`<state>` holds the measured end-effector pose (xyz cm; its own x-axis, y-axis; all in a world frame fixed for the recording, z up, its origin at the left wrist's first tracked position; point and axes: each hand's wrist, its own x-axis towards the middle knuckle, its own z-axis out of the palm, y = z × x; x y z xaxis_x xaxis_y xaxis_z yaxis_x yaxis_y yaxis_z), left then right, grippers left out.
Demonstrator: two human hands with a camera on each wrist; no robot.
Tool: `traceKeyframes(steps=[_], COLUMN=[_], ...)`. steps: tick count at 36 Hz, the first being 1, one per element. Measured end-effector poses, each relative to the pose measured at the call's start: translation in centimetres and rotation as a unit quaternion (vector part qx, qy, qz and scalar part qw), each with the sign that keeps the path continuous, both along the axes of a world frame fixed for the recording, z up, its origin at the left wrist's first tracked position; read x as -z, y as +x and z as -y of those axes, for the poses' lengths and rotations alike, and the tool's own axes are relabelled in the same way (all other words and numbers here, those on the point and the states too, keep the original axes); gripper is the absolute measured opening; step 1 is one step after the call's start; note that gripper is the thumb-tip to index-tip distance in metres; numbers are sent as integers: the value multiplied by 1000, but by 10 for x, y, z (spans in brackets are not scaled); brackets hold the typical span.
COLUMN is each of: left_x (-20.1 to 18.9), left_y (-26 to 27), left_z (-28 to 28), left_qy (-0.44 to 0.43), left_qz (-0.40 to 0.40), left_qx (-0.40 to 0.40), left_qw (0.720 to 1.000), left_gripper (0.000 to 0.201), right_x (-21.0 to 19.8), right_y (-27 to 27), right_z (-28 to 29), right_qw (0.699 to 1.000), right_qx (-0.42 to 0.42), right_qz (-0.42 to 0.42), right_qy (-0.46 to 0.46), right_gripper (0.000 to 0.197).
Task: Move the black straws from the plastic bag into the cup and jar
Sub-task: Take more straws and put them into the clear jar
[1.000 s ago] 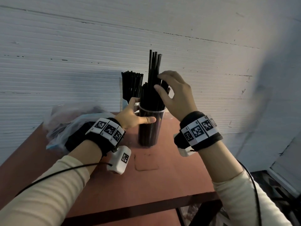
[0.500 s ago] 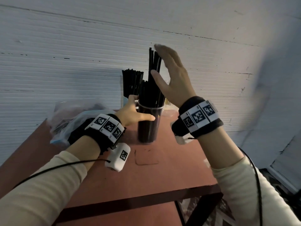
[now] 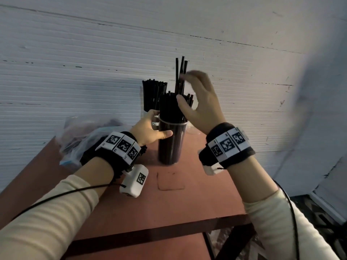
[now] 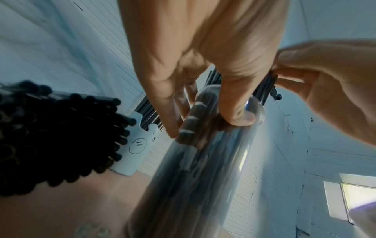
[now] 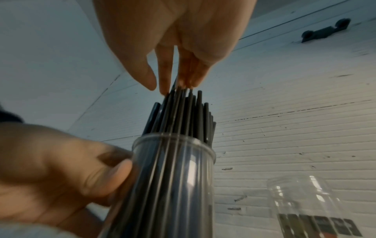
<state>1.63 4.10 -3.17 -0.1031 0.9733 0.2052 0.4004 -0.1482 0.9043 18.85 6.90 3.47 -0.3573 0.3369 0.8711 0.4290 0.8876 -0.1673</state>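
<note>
My left hand (image 3: 150, 130) is wrapped round the upper part of the clear jar (image 3: 171, 145), thumb across its near side just under the rim and fingers curled round the far side, gripping it upright on the reddish counter (image 3: 169, 199); the left wrist view shows those fingers (image 4: 236, 103) pressed against the plastic wall; my right hand (image 3: 201, 106) is up at the top of the jar, to its right, with fingers nearly straight and only loosely spread, their tips (image 5: 164, 85) touching the ends of the tallest black straws (image 3: 174, 107); I cannot tell whether any straw is actually pinched, for the fingers are blurred; the jar is packed with straws, most standing a little above its rim, a few sticking up well higher beside my right fingers; just beyond the jar, to the far left, stands the white cup (image 4: 134, 149) with a drawn smiling face, also holding a bunch of straws; the plastic bag (image 3: 88, 136) lies crumpled on the left of the counter, behind my left wrist, with dark straws showing in it; a second clear container (image 5: 303, 201) sits to the right, near the white wall (image 3: 93, 62).
</note>
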Motion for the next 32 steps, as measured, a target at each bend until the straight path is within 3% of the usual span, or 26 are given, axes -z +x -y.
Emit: traceKeyframes(steps=[4,7,11,16,25,32], left_x=[-3,-6,-5,-4,-4,-1], left_y=[-3,-6,-10,-11,-10,-12], left_z=[0,-1,-3,-4,-6,-9], left_qy=[-11,-23,-24,-31,-34,-30], left_qz=[-7,-7,-10,-6,-4,4], left_qx=[26,52,67,70,63,59], left_qw=[1000,998,997,997,997,998], left_gripper=[64,61,60,59,63,57], right_x=[-24,-31,-23,-17,-26,-20], right_y=[-1,-3,-4,-1,-11,-10], right_z=[-10,-14,-12,-10,2,1], right_qw=[1000,998,995,989,987,986], right_qx=[-17,-36,-68,-74,-97,-45], right_qz=[-1,20,-24,-71,-78,-96], right_qy=[-11,-36,-71,-102,-106,-125], right_gripper=[56,46,32,29,19,7])
